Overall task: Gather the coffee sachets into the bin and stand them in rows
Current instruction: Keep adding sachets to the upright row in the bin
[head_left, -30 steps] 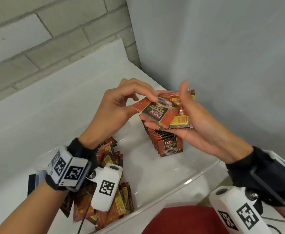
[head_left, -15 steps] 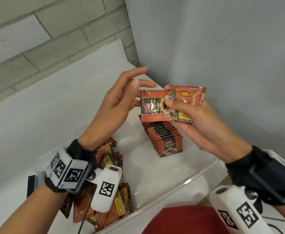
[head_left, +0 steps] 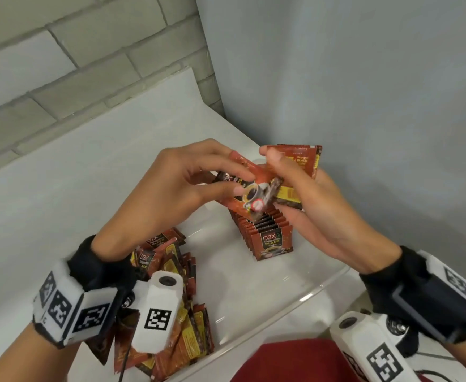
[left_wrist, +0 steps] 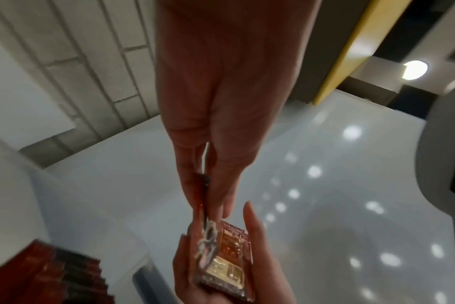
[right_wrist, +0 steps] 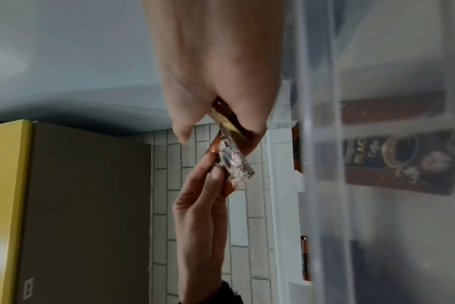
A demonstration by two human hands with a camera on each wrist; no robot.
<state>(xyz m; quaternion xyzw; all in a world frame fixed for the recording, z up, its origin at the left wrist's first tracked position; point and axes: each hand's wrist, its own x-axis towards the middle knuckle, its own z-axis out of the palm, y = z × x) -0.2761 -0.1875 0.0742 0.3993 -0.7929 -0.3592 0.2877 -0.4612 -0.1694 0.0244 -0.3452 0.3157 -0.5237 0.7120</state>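
Two hands [head_left: 187, 186] [head_left: 309, 210] pinching sachets [head_left: 256, 191] above bin [head_left: 322, 285]

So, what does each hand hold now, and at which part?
The left hand pinches one coffee sachet at its upper end. The right hand grips another sachet by its lower part.

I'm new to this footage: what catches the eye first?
Both hands meet mid-frame: the left hand pinches a red coffee sachet against others held in the right hand. Below them, a neat upright row stands in the clear bin, with a loose heap at left.
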